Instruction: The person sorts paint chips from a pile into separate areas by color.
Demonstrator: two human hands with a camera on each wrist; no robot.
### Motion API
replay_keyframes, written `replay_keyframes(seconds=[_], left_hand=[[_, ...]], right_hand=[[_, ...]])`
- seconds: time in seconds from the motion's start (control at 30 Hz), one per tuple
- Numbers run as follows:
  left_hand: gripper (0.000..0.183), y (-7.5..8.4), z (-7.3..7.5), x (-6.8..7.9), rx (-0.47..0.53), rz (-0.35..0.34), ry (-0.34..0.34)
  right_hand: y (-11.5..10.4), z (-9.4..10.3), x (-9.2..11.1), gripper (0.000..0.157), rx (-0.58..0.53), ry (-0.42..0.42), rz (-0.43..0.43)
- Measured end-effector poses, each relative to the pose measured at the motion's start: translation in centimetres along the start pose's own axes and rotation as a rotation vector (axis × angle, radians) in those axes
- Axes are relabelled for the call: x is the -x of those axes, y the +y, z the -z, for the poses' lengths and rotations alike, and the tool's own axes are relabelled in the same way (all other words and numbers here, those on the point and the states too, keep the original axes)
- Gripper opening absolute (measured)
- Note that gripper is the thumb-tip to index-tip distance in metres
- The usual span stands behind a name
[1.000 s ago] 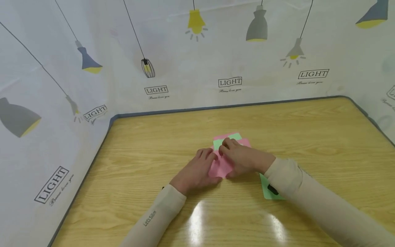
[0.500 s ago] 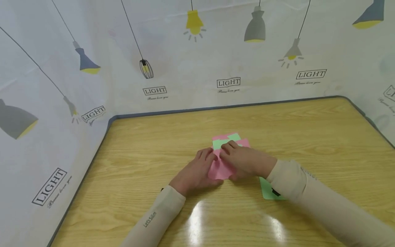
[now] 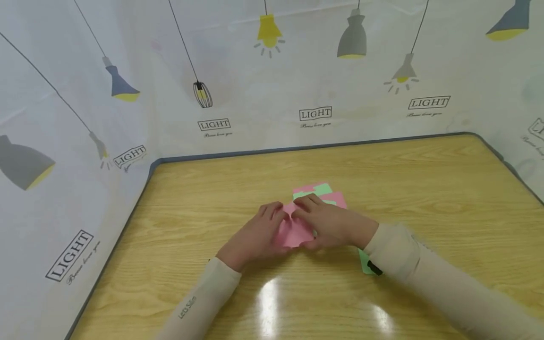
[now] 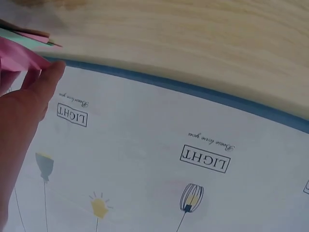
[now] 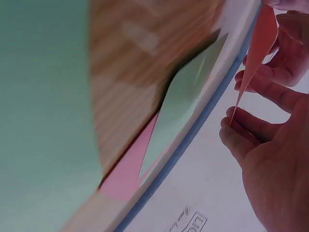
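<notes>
Left hand (image 3: 256, 232), right hand (image 3: 333, 223): you pinch the pink card (image 3: 296, 233) between them
Pink card: likely bending step; next calls for even pressure

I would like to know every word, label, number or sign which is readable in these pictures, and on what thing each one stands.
"LIGHT": boxed, repeated on the white backdrop.
"love you": script under LIGHT, same backdrop; its first word is unclear.
"Let's": left sleeve; the next word is too small to be sure.
Right sleeve: faint print, too small to read.
Pink paper: no readable text.
</notes>
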State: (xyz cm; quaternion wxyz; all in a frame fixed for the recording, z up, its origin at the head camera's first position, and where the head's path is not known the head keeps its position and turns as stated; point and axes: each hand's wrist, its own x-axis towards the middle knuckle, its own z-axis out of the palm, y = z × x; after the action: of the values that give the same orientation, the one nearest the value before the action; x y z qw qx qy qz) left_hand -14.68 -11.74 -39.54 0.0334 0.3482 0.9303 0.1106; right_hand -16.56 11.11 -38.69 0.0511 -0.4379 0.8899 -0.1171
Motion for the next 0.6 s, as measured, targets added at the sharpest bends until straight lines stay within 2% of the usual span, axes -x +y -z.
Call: replay_keyframes(seconds=[0.13,0.23,0.37,0.47,0.6], left_hand=[[0.058,-0.5,1.0,2.4,0.004,0.017,-0.04],[0.058,-1.0,1.7,4.9,0.053,0.063,-0.064],[0.058,-1.8,2.1,7.5,0.121,0.106,-0.062],[0.058,-2.3,1.9,8.7,0.154,0.125,-0.063],[0.057,-2.7,1.4,9.6,0.191,0.153,-0.076]], right_hand=[[-2.0,-0.5,-0.7,0.059,-0.025,-0.013,0.049],[-4.0,-1.1,-1.7,0.059,0.004,-0.019,0.091],[-6.5,-2.2,-3.1,0.058,0.004,-0.032,0.093],[-7.8,-3.0,-4.0,0.058,-0.013,-0.037,0.074],[-8.8,-3.7,-4.5,0.056,-0.021,-0.038,0.057]])
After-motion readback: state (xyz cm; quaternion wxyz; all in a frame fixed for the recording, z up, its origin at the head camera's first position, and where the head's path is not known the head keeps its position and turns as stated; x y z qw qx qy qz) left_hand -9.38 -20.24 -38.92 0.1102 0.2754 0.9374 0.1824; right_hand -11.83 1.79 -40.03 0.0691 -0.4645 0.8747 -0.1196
